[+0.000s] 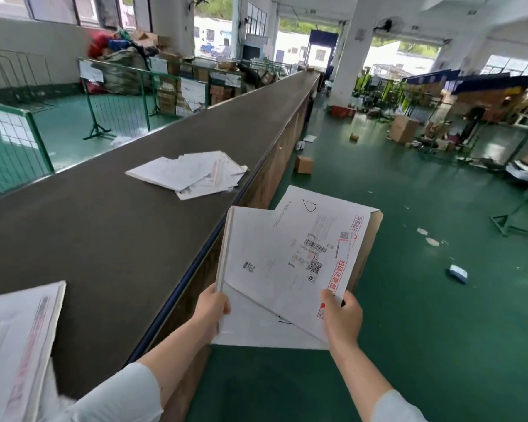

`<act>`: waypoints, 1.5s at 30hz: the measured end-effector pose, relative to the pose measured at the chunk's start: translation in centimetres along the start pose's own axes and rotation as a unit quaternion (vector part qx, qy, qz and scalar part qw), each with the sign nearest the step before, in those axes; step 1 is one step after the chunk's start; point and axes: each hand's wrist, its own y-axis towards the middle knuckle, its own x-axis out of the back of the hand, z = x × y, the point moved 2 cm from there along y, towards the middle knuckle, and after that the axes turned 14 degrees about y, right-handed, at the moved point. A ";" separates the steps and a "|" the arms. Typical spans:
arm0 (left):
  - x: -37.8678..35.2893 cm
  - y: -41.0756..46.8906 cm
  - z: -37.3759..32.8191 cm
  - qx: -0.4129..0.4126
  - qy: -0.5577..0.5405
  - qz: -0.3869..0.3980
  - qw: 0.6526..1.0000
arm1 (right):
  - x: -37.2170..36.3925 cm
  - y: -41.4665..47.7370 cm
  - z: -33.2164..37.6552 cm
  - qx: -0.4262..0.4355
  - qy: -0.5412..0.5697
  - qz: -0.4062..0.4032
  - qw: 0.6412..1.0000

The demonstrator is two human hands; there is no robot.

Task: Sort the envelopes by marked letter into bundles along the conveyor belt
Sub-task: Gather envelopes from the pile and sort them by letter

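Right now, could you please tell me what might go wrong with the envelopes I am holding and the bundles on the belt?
The fanned white envelopes are pinched only at their bottom corners by the left hand and right hand; one could slip to the green floor. The loose pile sits near the dark conveyor belt edge and could slide off.

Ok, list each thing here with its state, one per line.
Held envelopes: fanned, gripped at the bottom by both hands, off the belt.
Left hand: shut on the stack's left edge.
Right hand: shut on the top envelope.
Far bundle: loose on the conveyor belt.
Near bundle: stacked on the belt.
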 end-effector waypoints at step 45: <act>14.0 38.7 -21.2 0.058 -0.148 -0.588 0.793 | -63.2 48.4 -5.7 0.031 -0.267 0.473 0.839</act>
